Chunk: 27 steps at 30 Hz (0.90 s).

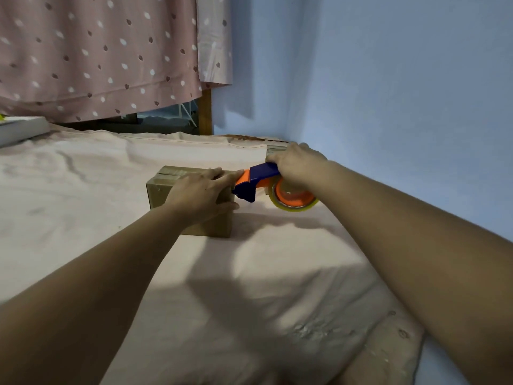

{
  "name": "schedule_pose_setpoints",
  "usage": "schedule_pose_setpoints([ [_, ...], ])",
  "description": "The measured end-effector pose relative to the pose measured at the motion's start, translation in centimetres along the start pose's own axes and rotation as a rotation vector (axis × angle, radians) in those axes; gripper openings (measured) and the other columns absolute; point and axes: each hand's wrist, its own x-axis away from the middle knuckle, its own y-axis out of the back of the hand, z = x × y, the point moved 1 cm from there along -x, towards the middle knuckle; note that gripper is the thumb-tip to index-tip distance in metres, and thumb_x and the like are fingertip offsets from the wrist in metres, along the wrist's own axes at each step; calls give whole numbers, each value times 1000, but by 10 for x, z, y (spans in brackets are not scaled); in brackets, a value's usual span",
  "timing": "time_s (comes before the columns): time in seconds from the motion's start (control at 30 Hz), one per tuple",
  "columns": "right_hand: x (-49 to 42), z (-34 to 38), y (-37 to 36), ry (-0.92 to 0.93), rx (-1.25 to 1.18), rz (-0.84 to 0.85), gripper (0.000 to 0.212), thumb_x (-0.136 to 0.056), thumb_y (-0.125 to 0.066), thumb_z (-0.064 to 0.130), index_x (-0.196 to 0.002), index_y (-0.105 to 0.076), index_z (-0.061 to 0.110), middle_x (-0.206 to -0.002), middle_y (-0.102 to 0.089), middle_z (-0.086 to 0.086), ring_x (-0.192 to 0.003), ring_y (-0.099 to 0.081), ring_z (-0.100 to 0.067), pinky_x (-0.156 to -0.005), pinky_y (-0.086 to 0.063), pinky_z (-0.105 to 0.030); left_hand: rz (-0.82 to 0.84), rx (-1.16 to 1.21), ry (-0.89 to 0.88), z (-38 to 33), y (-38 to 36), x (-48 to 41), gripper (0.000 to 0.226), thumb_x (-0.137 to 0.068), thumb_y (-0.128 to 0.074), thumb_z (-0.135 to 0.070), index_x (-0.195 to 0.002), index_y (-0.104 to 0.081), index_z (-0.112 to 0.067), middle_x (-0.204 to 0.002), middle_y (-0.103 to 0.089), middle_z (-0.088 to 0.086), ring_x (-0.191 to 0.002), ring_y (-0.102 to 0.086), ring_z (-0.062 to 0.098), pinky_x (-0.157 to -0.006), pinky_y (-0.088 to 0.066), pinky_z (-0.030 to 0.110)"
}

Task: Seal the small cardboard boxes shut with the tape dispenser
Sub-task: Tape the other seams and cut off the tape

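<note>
A small brown cardboard box lies on the pale bedsheet, with strips of clear tape across its far top edge. My left hand presses flat on the box's top, fingers spread toward the right edge. My right hand grips the handle of a blue and orange tape dispenser, whose blue nose touches the box's right top edge. A roll of clear tape sits on its orange hub, hanging just right of the box. Another cardboard box peeks out behind my right hand.
The blue wall runs close along the right side. A pink dotted curtain hangs behind the bed. A white flat object rests at the far left. A pillow lies at the lower right.
</note>
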Motion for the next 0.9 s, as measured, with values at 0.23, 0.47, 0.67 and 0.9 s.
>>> schedule_pose_setpoints([
  [0.23, -12, 33, 1, 6, 317, 109, 36, -95, -52, 23, -131, -51, 22, -129, -41, -19, -121, -37, -40, -92, -43, -50, 42, -18, -38, -6, 8, 7, 51, -98, -35, -46, -147, -26, -35, -159, -15, 2, -143, -23, 26, -111, -30, 42],
  [0.47, -25, 28, -12, -47, 280, 173, 39, -93, -56, 20, -131, -51, 21, -132, -43, -18, -120, -38, -39, -89, -46, -49, 60, 16, -20, -7, 9, 2, 42, -97, -39, -47, -135, -41, -30, -156, -26, 5, -136, -35, 28, -104, -37, 43],
  [0.67, -20, 15, -3, -177, 145, 246, 37, -91, -57, 22, -128, -51, 20, -120, -46, -12, -113, -43, -33, -79, -39, -40, 68, 30, 21, -8, 8, 1, 39, -97, -39, -47, -133, -42, -33, -155, -28, 3, -135, -37, 28, -103, -37, 43],
  [0.9, -6, -2, -9, -275, -98, 434, 25, -91, -50, 14, -65, -50, 12, -74, -54, -6, -63, -50, -23, -59, -43, -29, 19, 51, -14, -6, 8, 3, 34, -96, -41, -47, -127, -47, -33, -134, -47, 1, -116, -49, 24, -88, -44, 37],
])
